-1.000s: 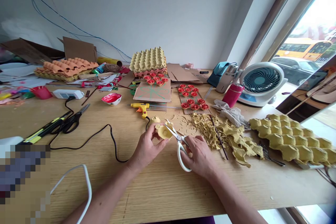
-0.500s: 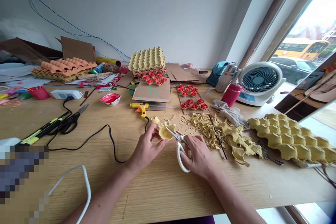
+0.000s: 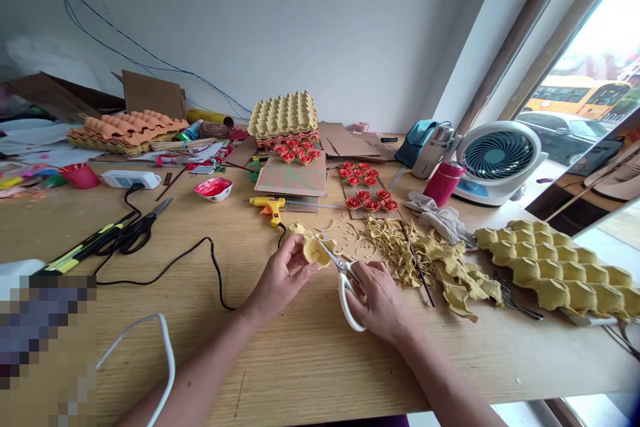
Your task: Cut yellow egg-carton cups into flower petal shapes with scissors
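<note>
Between thumb and fingers, my left hand (image 3: pixel 283 275) pinches a yellow egg-carton cup (image 3: pixel 316 253) over the middle of the table. My right hand (image 3: pixel 376 295) grips white-handled scissors (image 3: pixel 346 293), whose blades reach across the cup's right rim. Whether the blades are fully closed is hard to make out. Just beyond the cup lie more yellow carton pieces (image 3: pixel 295 229), partly hidden by my left fingers. A heap of yellow carton scraps (image 3: pixel 400 250) spreads to the right of the scissors.
A yellow glue gun (image 3: pixel 269 207) lies behind my hands, its black cord running left. Red paper flowers (image 3: pixel 370 204) sit on cardboard. An egg tray (image 3: pixel 555 267) and a fan (image 3: pixel 500 157) stand right. Black scissors (image 3: pixel 137 233) and a red paint dish (image 3: pixel 213 188) are left.
The cup is turned slightly in my left hand, and the scissor blades look closer together at its rim. The whole view has shifted a little.
</note>
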Action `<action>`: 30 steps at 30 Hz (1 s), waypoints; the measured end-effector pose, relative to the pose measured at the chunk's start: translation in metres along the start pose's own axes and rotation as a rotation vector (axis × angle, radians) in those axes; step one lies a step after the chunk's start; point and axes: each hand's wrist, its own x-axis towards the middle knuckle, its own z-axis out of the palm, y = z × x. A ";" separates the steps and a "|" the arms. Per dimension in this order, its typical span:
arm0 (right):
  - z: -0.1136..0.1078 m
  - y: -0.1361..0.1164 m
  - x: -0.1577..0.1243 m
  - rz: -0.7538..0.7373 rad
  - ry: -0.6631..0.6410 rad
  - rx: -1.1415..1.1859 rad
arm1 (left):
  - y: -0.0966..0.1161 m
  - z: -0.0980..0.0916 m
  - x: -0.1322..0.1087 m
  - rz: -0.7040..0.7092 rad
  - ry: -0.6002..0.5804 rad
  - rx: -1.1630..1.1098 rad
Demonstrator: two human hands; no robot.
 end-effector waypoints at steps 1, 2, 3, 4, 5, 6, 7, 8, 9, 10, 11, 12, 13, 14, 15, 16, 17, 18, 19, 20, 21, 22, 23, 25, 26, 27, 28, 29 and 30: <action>0.000 0.000 0.000 0.003 -0.003 0.002 | 0.001 0.000 0.001 -0.006 0.000 -0.028; 0.000 0.000 0.000 0.005 -0.006 0.002 | 0.002 -0.001 0.001 -0.008 0.005 -0.051; -0.001 0.000 0.000 0.007 -0.008 0.000 | 0.003 -0.001 0.002 -0.008 0.016 -0.068; -0.001 0.000 0.000 0.008 -0.009 -0.004 | 0.003 -0.001 0.003 -0.005 0.032 -0.081; -0.001 0.000 0.000 0.008 -0.011 -0.007 | 0.003 -0.001 0.003 -0.004 0.048 -0.090; -0.001 0.000 0.000 0.007 -0.011 -0.008 | 0.003 -0.001 0.003 -0.001 0.057 -0.096; -0.001 0.000 0.000 0.007 -0.012 -0.006 | 0.002 -0.001 0.004 0.005 0.059 -0.099; -0.001 0.000 0.000 0.009 -0.013 -0.004 | 0.001 -0.001 0.004 0.015 0.055 -0.101; -0.001 0.000 0.000 0.012 -0.012 -0.001 | 0.000 0.000 0.004 0.030 0.047 -0.101; 0.000 0.000 0.000 0.016 -0.012 0.000 | -0.001 0.000 0.004 0.046 0.036 -0.098; 0.000 0.000 0.000 0.020 -0.010 -0.002 | -0.002 0.001 0.003 0.060 0.024 -0.094; 0.000 0.000 0.000 0.024 -0.009 -0.006 | -0.003 0.001 0.003 0.069 0.011 -0.088; 0.001 0.000 0.001 0.027 -0.006 -0.014 | -0.003 0.002 0.002 0.072 -0.005 -0.079; 0.001 0.000 0.001 0.030 -0.003 -0.022 | -0.004 0.003 0.002 0.068 -0.023 -0.067; 0.001 0.000 0.000 0.031 -0.002 -0.030 | -0.004 0.003 0.001 0.061 -0.040 -0.054; 0.002 0.000 0.000 0.033 -0.003 -0.039 | -0.004 0.004 0.000 0.056 -0.054 -0.042; 0.002 0.000 0.000 0.037 -0.005 -0.047 | -0.005 0.004 0.000 0.053 -0.062 -0.033; 0.002 0.000 0.000 0.040 -0.008 -0.053 | -0.005 0.004 -0.001 0.049 -0.067 -0.024; 0.002 0.000 -0.001 0.041 -0.011 -0.057 | -0.005 0.004 -0.001 0.047 -0.070 -0.018; 0.002 0.000 -0.001 0.042 -0.012 -0.057 | -0.005 0.004 -0.002 0.045 -0.071 -0.014; 0.002 0.000 -0.001 0.041 -0.011 -0.053 | -0.005 0.003 -0.002 0.042 -0.072 -0.012; 0.001 0.000 -0.001 0.039 -0.009 -0.046 | -0.005 0.003 -0.002 0.036 -0.072 -0.012; 0.001 -0.001 0.000 0.037 -0.007 -0.038 | -0.005 0.003 -0.002 0.031 -0.069 -0.015; 0.000 -0.002 0.001 0.039 -0.007 -0.024 | -0.004 0.002 -0.001 0.024 -0.054 -0.032; 0.000 -0.003 0.001 0.043 -0.006 -0.021 | -0.003 0.003 0.000 0.021 -0.045 -0.046; 0.000 -0.003 0.001 0.050 -0.007 -0.018 | -0.003 0.003 0.000 0.018 -0.038 -0.060; 0.000 -0.004 0.002 0.057 -0.008 -0.015 | -0.002 0.003 0.001 0.014 -0.033 -0.074; -0.001 -0.004 0.002 0.064 -0.010 -0.009 | -0.001 0.003 0.002 0.008 -0.030 -0.085; -0.001 -0.004 0.002 0.072 -0.009 -0.001 | 0.000 0.004 0.002 0.000 -0.028 -0.096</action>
